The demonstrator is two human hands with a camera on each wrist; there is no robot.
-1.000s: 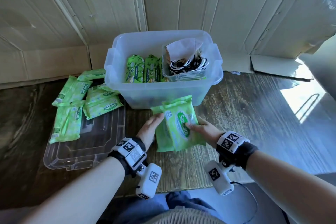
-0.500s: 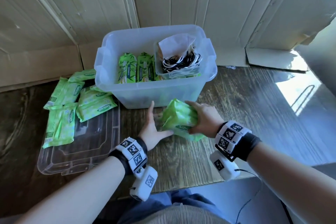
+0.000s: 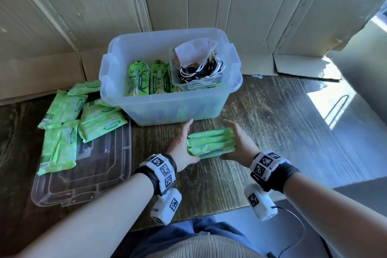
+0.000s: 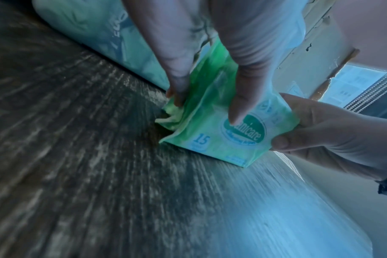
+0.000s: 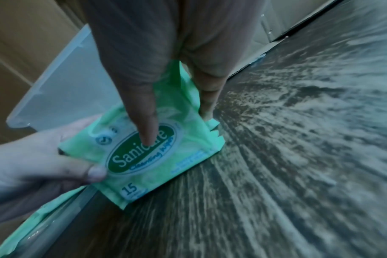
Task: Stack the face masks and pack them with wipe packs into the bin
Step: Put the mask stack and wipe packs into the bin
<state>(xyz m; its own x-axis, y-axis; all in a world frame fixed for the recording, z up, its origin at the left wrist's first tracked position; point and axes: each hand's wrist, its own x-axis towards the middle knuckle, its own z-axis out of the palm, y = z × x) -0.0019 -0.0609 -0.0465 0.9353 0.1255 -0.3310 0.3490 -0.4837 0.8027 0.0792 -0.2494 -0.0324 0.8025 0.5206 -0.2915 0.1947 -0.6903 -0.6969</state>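
Both hands, left hand (image 3: 182, 146) and right hand (image 3: 238, 144), squeeze a small bundle of wipe packs (image 3: 211, 142) from either end, standing on edge on the desk (image 3: 272, 115), long axis running left-right, bin (image 3: 167, 109) straight ahead just behind

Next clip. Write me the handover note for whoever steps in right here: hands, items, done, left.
Left hand and right hand squeeze a small bundle of green wipe packs, standing on edge on the dark wooden table in front of the clear plastic bin.
Done: several green wipe packs stand in the bin; the stacked face masks sit in a small clear tub at its right end.
Left: put the bundle in, then the loose green wipe packs lying left of the bin, some on the clear lid.
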